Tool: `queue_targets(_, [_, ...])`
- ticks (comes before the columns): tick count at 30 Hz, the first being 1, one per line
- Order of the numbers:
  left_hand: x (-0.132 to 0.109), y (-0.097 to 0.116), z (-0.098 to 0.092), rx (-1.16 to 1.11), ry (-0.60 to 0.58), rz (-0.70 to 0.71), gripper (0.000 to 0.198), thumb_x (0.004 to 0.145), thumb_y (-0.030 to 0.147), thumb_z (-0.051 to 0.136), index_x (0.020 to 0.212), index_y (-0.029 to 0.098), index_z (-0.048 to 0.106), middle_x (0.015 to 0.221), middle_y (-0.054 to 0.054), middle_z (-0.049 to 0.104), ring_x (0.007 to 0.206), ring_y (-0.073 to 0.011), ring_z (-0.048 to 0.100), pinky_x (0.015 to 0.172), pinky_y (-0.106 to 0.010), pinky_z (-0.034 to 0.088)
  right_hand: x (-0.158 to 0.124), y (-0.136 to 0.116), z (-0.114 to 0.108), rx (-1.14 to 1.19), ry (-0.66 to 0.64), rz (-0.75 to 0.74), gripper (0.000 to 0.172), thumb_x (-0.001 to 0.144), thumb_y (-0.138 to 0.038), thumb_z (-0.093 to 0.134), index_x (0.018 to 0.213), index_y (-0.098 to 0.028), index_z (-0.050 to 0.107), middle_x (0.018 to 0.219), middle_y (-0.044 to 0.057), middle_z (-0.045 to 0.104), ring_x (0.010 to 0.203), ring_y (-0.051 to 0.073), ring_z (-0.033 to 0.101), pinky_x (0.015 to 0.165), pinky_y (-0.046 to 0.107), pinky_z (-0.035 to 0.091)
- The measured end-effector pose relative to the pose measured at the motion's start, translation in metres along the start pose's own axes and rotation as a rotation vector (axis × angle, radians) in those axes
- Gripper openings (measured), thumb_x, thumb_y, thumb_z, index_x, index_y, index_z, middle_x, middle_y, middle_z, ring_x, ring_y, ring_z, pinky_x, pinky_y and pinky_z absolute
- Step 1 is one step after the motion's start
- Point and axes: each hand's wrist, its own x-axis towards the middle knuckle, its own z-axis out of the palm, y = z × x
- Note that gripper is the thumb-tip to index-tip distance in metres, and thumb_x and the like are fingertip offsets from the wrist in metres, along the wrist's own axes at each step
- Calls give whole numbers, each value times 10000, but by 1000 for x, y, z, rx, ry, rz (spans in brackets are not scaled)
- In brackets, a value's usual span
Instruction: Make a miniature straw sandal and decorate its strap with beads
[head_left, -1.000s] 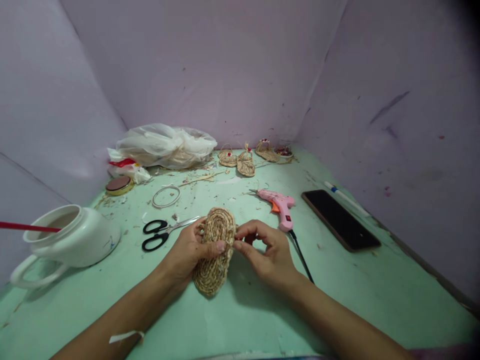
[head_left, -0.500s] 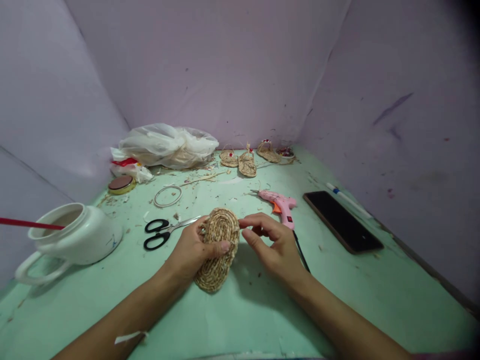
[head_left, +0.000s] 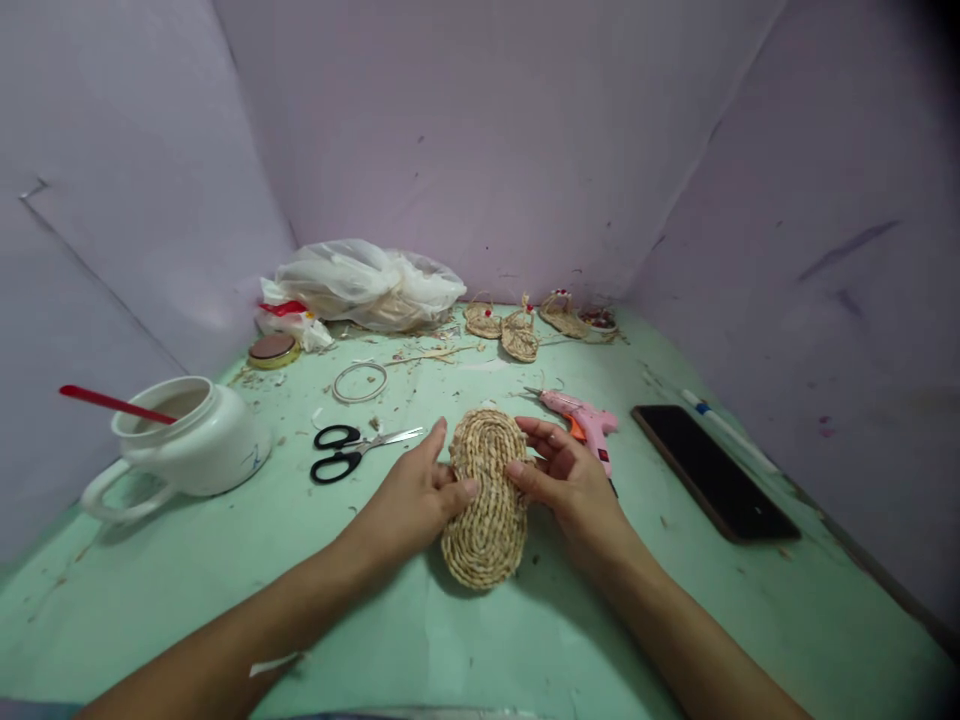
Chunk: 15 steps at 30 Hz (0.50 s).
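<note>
A woven straw sandal sole (head_left: pixel 487 520), coiled from braided fibre in a long oval, stands tilted up between my hands over the green tabletop. My left hand (head_left: pixel 416 495) grips its left edge, thumb on the front face and fingers partly hidden behind. On the opposite edge, my right hand (head_left: pixel 566 480) holds it with the thumb in front and the index finger along the upper rim. Left of my left hand lie black-handled scissors (head_left: pixel 360 450). Beyond my right hand rests a pink glue gun (head_left: pixel 585 418).
A white pot (head_left: pixel 217 440) with a red stick (head_left: pixel 116 403) stands at left. A phone (head_left: pixel 712 470) and a white pen (head_left: pixel 731 430) lie at right. Small straw sandals (head_left: pixel 519 338), a plastic bag (head_left: pixel 375 285), a wire ring (head_left: pixel 360 382) and a round tin (head_left: pixel 273 350) sit farther back.
My right hand has closed onto the sole's right edge, where before it was beside it. The sole has turned its face more toward me. The whole view has shifted.
</note>
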Motion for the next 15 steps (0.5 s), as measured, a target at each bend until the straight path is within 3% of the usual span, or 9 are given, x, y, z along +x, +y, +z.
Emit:
queue_targets(2, [0, -3, -5, 301, 156, 16, 950, 676, 330, 654, 1438, 87, 141, 517, 49, 552, 524, -156, 513, 531, -262, 372, 0, 1, 0, -5, 21, -27, 448, 565, -265, 772, 958, -220, 563, 1019, 40, 580, 709, 134, 588, 582, 266, 489])
queue_targets(4, [0, -3, -9, 426, 188, 48, 896, 669, 358, 663, 1418, 107, 238, 524, 45, 559, 524, -154, 503, 531, -267, 368, 0, 2, -1, -13, 31, -60, 440, 578, -260, 771, 964, -224, 561, 1008, 34, 579, 713, 130, 582, 586, 260, 492])
queue_targets(7, [0, 1, -10, 239, 130, 39, 773, 654, 341, 661, 1327, 88, 377, 611, 13, 602, 585, -157, 547, 581, -279, 415, 1, 4, -1, 2, 20, -94, 431, 618, -263, 757, 988, -238, 538, 1003, 31, 586, 712, 125, 575, 588, 257, 502])
queue_targets(10, [1, 6, -6, 1, 146, -1, 635, 605, 282, 672, 1167, 79, 456, 667, -8, 617, 623, -156, 571, 610, -285, 444, -1, 6, 1, 40, 27, -124, 401, 647, -268, 745, 973, -252, 512, 984, 3, 572, 666, 96, 558, 579, 239, 507])
queue_targets(15, [2, 6, -4, -53, 243, 39, 376, 543, 199, 672, 890, 134, 541, 601, 43, 550, 567, -108, 518, 546, -233, 416, -6, 5, 4, -21, -20, -93, 401, 654, -355, 732, 948, -250, 482, 1007, 1, 541, 617, 88, 547, 538, 249, 515])
